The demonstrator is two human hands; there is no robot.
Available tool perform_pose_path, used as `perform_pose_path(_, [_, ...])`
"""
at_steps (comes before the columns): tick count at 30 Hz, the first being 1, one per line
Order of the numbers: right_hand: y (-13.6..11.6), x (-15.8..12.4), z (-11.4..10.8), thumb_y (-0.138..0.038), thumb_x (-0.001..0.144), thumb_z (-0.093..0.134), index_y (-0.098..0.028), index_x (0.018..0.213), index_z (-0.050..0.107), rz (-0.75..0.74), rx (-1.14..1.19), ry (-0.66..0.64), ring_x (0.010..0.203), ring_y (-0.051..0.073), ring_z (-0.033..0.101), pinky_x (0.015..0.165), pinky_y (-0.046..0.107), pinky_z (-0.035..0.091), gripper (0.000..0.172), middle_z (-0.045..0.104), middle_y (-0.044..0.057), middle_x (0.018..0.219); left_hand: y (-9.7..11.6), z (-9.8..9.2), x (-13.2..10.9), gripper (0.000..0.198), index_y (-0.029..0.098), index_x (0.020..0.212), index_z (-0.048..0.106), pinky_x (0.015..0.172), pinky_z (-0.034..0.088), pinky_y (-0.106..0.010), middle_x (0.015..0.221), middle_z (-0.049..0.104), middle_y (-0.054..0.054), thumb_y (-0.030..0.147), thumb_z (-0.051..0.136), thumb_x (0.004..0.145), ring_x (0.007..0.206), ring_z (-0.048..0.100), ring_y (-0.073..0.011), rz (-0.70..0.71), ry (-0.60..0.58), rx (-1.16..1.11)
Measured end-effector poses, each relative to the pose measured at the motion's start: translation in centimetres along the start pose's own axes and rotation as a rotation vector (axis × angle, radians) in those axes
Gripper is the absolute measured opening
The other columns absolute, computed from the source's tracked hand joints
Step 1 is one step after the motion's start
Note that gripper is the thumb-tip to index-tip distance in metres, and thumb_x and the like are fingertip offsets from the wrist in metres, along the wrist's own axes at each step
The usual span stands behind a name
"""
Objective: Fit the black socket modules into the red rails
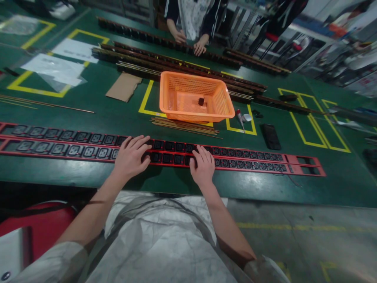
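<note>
Two long red socket strips point(173, 152) lie side by side along the near part of the green table, fitted with rows of black power sockets. My left hand point(131, 155) reaches across both strips left of their middle, its fingers bent over the far strip and its thumb on the near one. Farther right, my right hand point(203, 162) grips across the pair in the same way, thumb towards the left hand. The sockets beneath both palms are hidden. At the right ends, the red frames point(309, 165) have open cutouts without sockets.
Beyond the strips stand an orange basket point(196, 116) holding a small black part point(201, 101), and thin brass-coloured rods point(184, 126). A screwdriver point(240, 118), a phone point(271, 136), cardboard point(123, 86) and plastic-covered papers point(53, 67) lie around. Opposite, a co-worker's hands point(200, 45) rest near dark rails point(165, 55).
</note>
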State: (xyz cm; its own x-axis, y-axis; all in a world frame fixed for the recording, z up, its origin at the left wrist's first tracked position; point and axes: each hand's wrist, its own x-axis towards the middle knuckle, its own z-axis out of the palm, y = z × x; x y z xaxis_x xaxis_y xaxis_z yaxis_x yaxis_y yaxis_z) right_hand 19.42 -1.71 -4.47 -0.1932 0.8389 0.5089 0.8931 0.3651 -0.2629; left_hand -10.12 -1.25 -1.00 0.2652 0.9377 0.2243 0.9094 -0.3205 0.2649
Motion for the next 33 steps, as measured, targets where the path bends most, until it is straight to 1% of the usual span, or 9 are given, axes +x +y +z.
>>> perform_pose_path(7, [0.1, -0.1, 0.2, -0.031, 0.100, 0.049, -0.019, 0.121, 0.067, -0.001, 0.002, -0.001, 0.136, 0.024, 0.054, 0.114, 0.045, 0.039, 0.030, 0.063, 0.011, 0.141, 0.1, 0.3, -0.2, 0.033, 0.023, 0.118, 0.068, 0.121, 0.030, -0.051, 0.152, 0.055, -0.008, 0.031, 0.048, 0.094, 0.143, 0.048, -0.0275, 0.002, 0.008, 0.019])
perform_pose_path(10, [0.1, -0.1, 0.2, -0.030, 0.100, 0.050, -0.019, 0.120, 0.067, -0.002, -0.002, 0.006, 0.136, 0.024, 0.054, 0.115, 0.045, 0.038, 0.029, 0.063, 0.011, 0.142, 0.2, 0.3, -0.4, 0.037, 0.019, 0.124, 0.064, 0.122, 0.029, -0.051, 0.154, 0.052, -0.011, 0.035, 0.043, 0.098, 0.146, 0.044, -0.0282, 0.016, -0.008, 0.034])
perform_pose_path(15, [0.1, -0.2, 0.2, -0.030, 0.100, 0.050, -0.020, 0.120, 0.068, 0.006, 0.007, 0.009, 0.136, 0.023, 0.055, 0.115, 0.045, 0.038, 0.029, 0.064, 0.011, 0.142, 0.1, 0.1, -0.4, 0.046, 0.021, 0.139, 0.055, 0.122, 0.029, -0.050, 0.156, 0.050, -0.010, 0.038, 0.041, 0.099, 0.147, 0.043, -0.0269, 0.001, -0.024, 0.038])
perform_pose_path(20, [0.0, -0.1, 0.2, -0.031, 0.100, 0.049, -0.020, 0.120, 0.068, 0.000, -0.004, 0.030, 0.134, 0.024, 0.056, 0.114, 0.045, 0.039, 0.030, 0.064, 0.010, 0.141, -0.4, -0.2, -0.5, 0.051, 0.022, 0.144, 0.053, 0.123, 0.027, -0.050, 0.158, 0.047, -0.009, 0.042, 0.040, 0.099, 0.149, 0.040, -0.0280, 0.010, -0.063, 0.030])
perform_pose_path(23, [0.0, -0.1, 0.2, -0.031, 0.100, 0.049, -0.021, 0.120, 0.068, 0.012, -0.007, 0.014, 0.135, 0.024, 0.055, 0.114, 0.045, 0.039, 0.030, 0.064, 0.010, 0.141, -1.6, -0.5, -1.0, 0.059, 0.023, 0.148, 0.049, 0.123, 0.025, -0.054, 0.162, 0.042, -0.010, 0.052, 0.046, 0.096, 0.151, 0.035, -0.0319, -0.001, -0.076, 0.039])
perform_pose_path(25, [0.0, -0.1, 0.2, -0.031, 0.100, 0.049, -0.021, 0.120, 0.068, 0.016, -0.007, 0.011, 0.135, 0.024, 0.055, 0.114, 0.045, 0.039, 0.030, 0.064, 0.010, 0.141, -2.8, -0.8, -1.3, 0.071, 0.022, 0.150, 0.046, 0.123, 0.022, -0.056, 0.163, 0.038, -0.013, 0.060, 0.051, 0.091, 0.151, 0.033, -0.0347, 0.003, -0.081, 0.058])
perform_pose_path(29, [0.0, -0.1, 0.2, -0.031, 0.100, 0.049, -0.020, 0.120, 0.068, 0.002, 0.000, 0.023, 0.135, 0.024, 0.055, 0.114, 0.045, 0.040, 0.030, 0.064, 0.010, 0.141, -5.4, -1.6, -1.7, 0.089, 0.021, 0.153, 0.041, 0.121, 0.019, -0.063, 0.161, 0.039, -0.018, 0.074, 0.053, 0.083, 0.150, 0.030, -0.0423, 0.013, -0.109, 0.119])
perform_pose_path(31, [0.0, -0.1, 0.3, -0.031, 0.100, 0.049, -0.020, 0.120, 0.068, -0.001, 0.002, 0.027, 0.134, 0.024, 0.056, 0.114, 0.045, 0.040, 0.029, 0.064, 0.010, 0.141, -6.3, -2.0, -1.6, 0.094, 0.021, 0.153, 0.041, 0.121, 0.019, -0.064, 0.157, 0.043, -0.018, 0.080, 0.052, 0.081, 0.147, 0.033, -0.0445, 0.032, -0.132, 0.120])
perform_pose_path(33, [0.0, -0.1, 0.3, -0.031, 0.100, 0.049, -0.020, 0.119, 0.068, 0.005, 0.010, 0.028, 0.134, 0.024, 0.056, 0.114, 0.046, 0.040, 0.029, 0.064, 0.011, 0.140, -6.7, -2.2, -1.3, 0.094, 0.022, 0.151, 0.042, 0.121, 0.020, -0.063, 0.152, 0.048, -0.015, 0.083, 0.050, 0.080, 0.142, 0.040, -0.0441, 0.042, -0.142, 0.097])
